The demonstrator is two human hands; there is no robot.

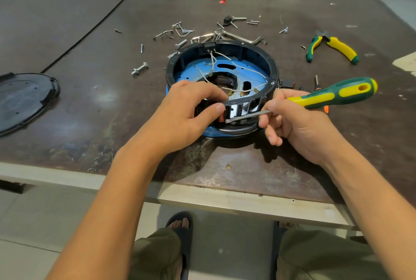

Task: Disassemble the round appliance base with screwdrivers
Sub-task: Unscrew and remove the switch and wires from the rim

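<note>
A: Status?
B: On the table [90, 81]: round base [273, 70]. Person's left hand [186, 110] grips base's near wall, thumb beside red switch [221, 118]. Fingers of right hand [292, 122] curl round screwdriver [333, 96], blade tip at that wall.
A: Step?
B: Likely prying the wall panel. Next needs gentle leverage, base held firm.

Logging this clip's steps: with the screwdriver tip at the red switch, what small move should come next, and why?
Probably lever the screwdriver gently to pry the red switch out: its tip lies at the switch, the right hand pinches the shaft, the left hand grips the base.
</note>
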